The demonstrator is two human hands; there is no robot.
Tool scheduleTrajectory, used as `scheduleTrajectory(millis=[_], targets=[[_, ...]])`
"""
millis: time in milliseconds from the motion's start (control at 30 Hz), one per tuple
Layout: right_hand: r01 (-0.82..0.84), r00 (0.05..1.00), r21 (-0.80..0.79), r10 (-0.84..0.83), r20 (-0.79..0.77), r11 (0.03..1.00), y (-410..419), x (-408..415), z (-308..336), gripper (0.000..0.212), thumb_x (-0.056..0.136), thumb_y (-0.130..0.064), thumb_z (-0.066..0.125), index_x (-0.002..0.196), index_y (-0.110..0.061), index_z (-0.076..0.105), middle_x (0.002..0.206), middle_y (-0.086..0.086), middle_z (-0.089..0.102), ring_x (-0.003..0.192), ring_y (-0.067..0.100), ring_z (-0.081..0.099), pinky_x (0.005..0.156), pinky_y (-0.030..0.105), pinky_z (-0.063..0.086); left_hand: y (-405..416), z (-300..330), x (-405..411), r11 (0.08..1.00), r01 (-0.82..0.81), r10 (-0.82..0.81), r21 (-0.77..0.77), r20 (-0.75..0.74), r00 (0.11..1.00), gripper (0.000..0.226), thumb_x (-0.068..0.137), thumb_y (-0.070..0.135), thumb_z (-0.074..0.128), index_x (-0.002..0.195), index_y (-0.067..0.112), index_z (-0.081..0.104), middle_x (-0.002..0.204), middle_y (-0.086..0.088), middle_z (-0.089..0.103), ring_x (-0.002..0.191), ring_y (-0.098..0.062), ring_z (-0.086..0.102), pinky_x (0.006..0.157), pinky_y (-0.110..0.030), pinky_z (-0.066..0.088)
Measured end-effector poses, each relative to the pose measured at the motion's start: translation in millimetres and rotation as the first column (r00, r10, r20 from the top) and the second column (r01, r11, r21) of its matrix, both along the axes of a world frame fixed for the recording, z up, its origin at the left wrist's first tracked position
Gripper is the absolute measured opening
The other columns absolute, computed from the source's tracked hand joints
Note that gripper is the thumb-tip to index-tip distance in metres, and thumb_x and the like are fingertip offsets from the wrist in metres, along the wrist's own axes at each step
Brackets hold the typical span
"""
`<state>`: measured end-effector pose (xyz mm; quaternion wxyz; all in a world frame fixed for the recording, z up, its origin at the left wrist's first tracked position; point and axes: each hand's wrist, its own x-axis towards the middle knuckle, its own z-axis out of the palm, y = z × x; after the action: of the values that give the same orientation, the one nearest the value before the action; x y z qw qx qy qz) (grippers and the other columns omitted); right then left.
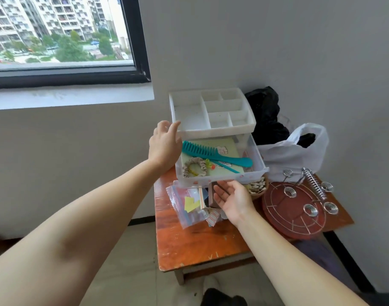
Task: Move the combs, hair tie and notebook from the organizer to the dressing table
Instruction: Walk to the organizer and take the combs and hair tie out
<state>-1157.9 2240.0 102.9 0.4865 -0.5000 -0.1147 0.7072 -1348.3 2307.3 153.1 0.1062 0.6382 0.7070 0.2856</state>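
Our right hand is hovering palm up, grip open, under the front of the drawer. In it the teal comb and hair tie are lying on the notebook. Farther back, our left hand is resting open-fingered against the organizer.

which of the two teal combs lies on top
The wide-tooth comb with the thick handle. It lies across the thin tail comb, whose slim pointed handle pokes out from under it on the notebook in the open drawer.
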Motion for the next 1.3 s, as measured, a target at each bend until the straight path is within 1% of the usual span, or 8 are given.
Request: scheduleTrajectory(millis=[100, 200, 333, 433, 500, 1067, 1200, 1300], targets=[[-0.291, 0.934, -0.062, 0.297, 0.201, 0.955, 0.3, 12.0, 11.7, 0.02, 0.093, -0.012, 0.041, 0.086, -0.008, 0.06, 0.08, 0.007, 0.065, 0.07, 0.019, 0.061, 0.059, 0.029, 0.048, -15.7, -0.6, 9.4, 0.982, 0.11, -0.07, 0.154, -0.242, 0.968, 0.033, 0.089, 0.022, 0.047, 0.121, 0.015, 0.049, 0.124, -0.01, 0.049, 0.116, -0.029, 0.044, 0.104, -0.04, 0.033], [-0.628, 0.632, -0.08, 0.568, 0.527, 0.774, 6.8, 32.6, 35.8, 0.02, 0.093, -0.015, 0.047, 0.085, -0.009, 0.064, 0.075, 0.003, 0.068, 0.055, 0.009, 0.061, 0.046, 0.018, 0.044, -23.3, -3.2, 21.0, 0.954, 0.3, -0.264, -0.002, -0.481, 0.836, 0.021, 0.09, 0.027, 0.046, 0.105, 0.017, 0.057, 0.113, -0.004, 0.061, 0.112, -0.028, 0.054, 0.111, -0.046, 0.027], [-0.724, 0.284, 0.137, 0.111, 0.952, 0.676, 52.7, 39.2, 70.9, 0.012, 0.091, -0.02, 0.052, 0.091, -0.016, 0.063, 0.088, -0.001, 0.066, 0.074, 0.01, 0.063, 0.057, 0.019, 0.047, -15.5, -2.4, 40.1, 0.949, 0.227, -0.315, -0.22, -0.63, 0.709, 0.027, 0.091, 0.031, 0.047, 0.111, 0.015, 0.056, 0.116, -0.005, 0.064, 0.118, -0.03, 0.051, 0.114, -0.061, 0.008], [-0.81, -0.284, -0.169, -0.123, 0.951, 0.561, 82.5, 20.9, 66.7, 0.039, 0.086, -0.038, 0.058, 0.116, -0.015, 0.055, 0.116, 0.007, 0.056, 0.109, 0.024, 0.052, 0.087, 0.037, 0.046, -13.0, 0.1, 52.2, 0.96, 0.126, -0.271, -0.251, -0.711, 0.649, 0.028, 0.09, 0.03, 0.05, 0.111, 0.013, 0.055, 0.109, -0.007, 0.066, 0.113, -0.03, 0.05, 0.109, -0.057, 0.019], [-0.771, -0.49, -0.353, -0.139, 0.861, 0.53, 91.1, 11.2, 50.9, 0.055, 0.081, -0.049, 0.059, 0.123, -0.015, 0.049, 0.124, 0.009, 0.052, 0.118, 0.027, 0.045, 0.094, 0.042, 0.04, -14.9, -0.9, 56.2, 0.967, 0.079, -0.241, -0.244, -0.757, 0.608, 0.024, 0.087, 0.024, 0.052, 0.108, 0.011, 0.055, 0.106, -0.007, 0.066, 0.108, -0.029, 0.049, 0.099, -0.047, 0.029], [-0.755, -0.514, -0.297, -0.245, 0.822, 0.585, 100.0, 13.2, 0.5, 0.046, 0.084, -0.034, 0.056, 0.12, -0.007, 0.051, 0.12, 0.014, 0.059, 0.111, 0.033, 0.052, 0.089, 0.041, 0.04, -17.6, -36.6, 64.6, 0.964, 0.093, -0.257, -0.25, -0.775, 0.578, 0.036, 0.088, 0.019, 0.052, 0.123, 0.006, 0.05, 0.116, -0.01, 0.056, 0.107, -0.029, 0.045, 0.092, -0.038, 0.035], [-0.765, -0.485, -0.295, -0.211, 0.849, 0.572, 102.7, 14.5, 7.7, 0.043, 0.084, -0.031, 0.057, 0.119, -0.007, 0.051, 0.119, 0.015, 0.06, 0.109, 0.034, 0.055, 0.087, 0.04, 0.043, -19.7, -34.4, 59.6, 0.973, 0.168, -0.23, -0.159, -0.731, 0.642, 0.027, 0.089, 0.018, 0.047, 0.112, 0.008, 0.054, 0.111, -0.009, 0.061, 0.102, -0.028, 0.049, 0.087, -0.037, 0.036], [-0.802, -0.404, -0.269, -0.153, 0.902, 0.533, 103.8, 18.6, 19.2, 0.033, 0.085, -0.024, 0.055, 0.112, -0.008, 0.048, 0.116, 0.015, 0.062, 0.101, 0.035, 0.06, 0.074, 0.036, 0.046, -24.1, -25.3, 52.7, 0.98, 0.183, -0.191, -0.073, -0.572, 0.798, 0.016, 0.087, 0.019, 0.046, 0.095, 0.01, 0.055, 0.104, -0.008, 0.067, 0.094, -0.029, 0.053, 0.08, -0.035, 0.037]])
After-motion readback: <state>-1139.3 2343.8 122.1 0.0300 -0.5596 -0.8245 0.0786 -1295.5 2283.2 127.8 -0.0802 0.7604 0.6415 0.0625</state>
